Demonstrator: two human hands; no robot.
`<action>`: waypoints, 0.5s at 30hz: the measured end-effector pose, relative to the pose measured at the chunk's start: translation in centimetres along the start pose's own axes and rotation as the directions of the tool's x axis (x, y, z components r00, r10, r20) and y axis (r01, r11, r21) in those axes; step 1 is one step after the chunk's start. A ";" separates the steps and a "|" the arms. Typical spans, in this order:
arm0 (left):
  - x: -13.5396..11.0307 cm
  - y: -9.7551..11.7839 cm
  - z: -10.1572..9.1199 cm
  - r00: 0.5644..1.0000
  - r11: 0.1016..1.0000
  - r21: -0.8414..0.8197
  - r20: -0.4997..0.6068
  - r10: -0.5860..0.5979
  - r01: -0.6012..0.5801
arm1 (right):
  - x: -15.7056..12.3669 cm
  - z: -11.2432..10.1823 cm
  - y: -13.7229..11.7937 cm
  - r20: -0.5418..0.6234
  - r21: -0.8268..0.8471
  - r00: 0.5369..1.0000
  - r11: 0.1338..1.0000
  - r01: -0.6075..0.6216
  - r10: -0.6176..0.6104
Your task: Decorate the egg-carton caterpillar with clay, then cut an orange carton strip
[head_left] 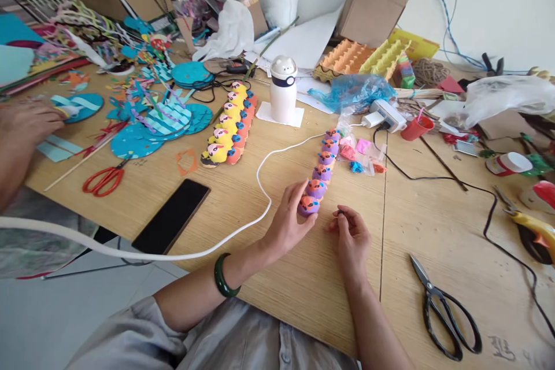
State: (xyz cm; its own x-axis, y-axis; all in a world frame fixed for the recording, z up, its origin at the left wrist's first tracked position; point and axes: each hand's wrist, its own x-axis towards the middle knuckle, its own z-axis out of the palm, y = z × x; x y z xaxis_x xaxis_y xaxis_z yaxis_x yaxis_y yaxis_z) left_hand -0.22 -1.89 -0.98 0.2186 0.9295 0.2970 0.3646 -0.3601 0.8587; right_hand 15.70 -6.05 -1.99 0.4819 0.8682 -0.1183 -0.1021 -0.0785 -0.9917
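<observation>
A narrow purple egg-carton strip (pixel 321 173) lies lengthwise on the table, its bumps decorated with orange, blue and dark bits. My left hand (pixel 287 217) grips its near end between thumb and fingers. Just right of that end, my right hand (pixel 353 234) is closed in a pinch on a small dark bit, too small to name. Beyond the strip are small bags of coloured clay (pixel 349 150), with a blue lump (pixel 356 167) beside them. Further left stands a similar carton row (pixel 229 127) with yellow and pink bumps on an orange base.
A white cable (pixel 264 185) crosses the table near my left arm. A phone (pixel 172 217) and red-handled scissors (pixel 104 179) lie left; black scissors (pixel 444 306) lie right. A white bottle (pixel 283 95) stands behind. Another person's hand (pixel 32 121) touches blue discs at far left.
</observation>
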 end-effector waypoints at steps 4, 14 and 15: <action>-1.8 1.5 -2.1 0.990 0.955 -0.261 0.039 -0.137 0.142 | 0.0 0.0 -0.6 0.018 0.203 0.996 0.976 -0.085 0.083; -6.4 3.4 -5.9 0.914 0.680 -0.611 0.261 -0.311 0.406 | 0.3 0.1 -1.0 0.053 0.294 0.981 0.936 -0.194 0.187; -6.8 3.3 -6.3 0.916 0.666 -0.629 0.265 -0.302 0.402 | 0.3 0.1 -1.0 0.037 0.298 0.980 0.934 -0.197 0.195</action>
State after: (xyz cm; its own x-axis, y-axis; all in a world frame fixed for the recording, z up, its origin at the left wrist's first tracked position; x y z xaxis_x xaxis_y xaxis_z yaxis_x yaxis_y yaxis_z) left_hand -6.19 -8.92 2.47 0.3299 0.9389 -0.0984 -0.2383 0.1837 0.9536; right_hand 15.84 -5.62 -1.07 0.4206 0.8536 -0.3074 -0.4497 -0.0982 -0.8878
